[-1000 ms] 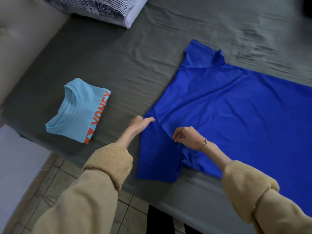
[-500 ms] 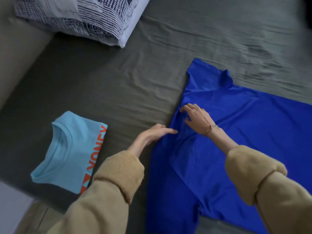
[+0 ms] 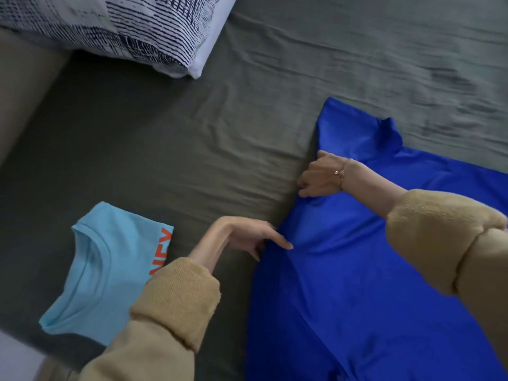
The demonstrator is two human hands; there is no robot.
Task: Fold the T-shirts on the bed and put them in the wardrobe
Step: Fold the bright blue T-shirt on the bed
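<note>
A royal blue T-shirt lies spread flat on the right half of the bed, its far sleeve pointing up. My right hand is at the shirt's left edge just below that sleeve, with its fingers curled over the fabric. Lower on the same edge, my left hand pinches the fabric: the index finger lies on top and the other fingers curl at the hem. To the left lies a folded light blue T-shirt with orange lettering, partly hidden by my left sleeve.
The bed has a wrinkled grey sheet. A pillow with a navy-and-white pattern sits at the top left. A beige padded headboard runs along the left side. The bed's near edge shows at the bottom left.
My right hand has slid up the blue shirt's left edge toward the far sleeve. My left hand has also moved farther up that edge. The view has tilted toward the pillow.
</note>
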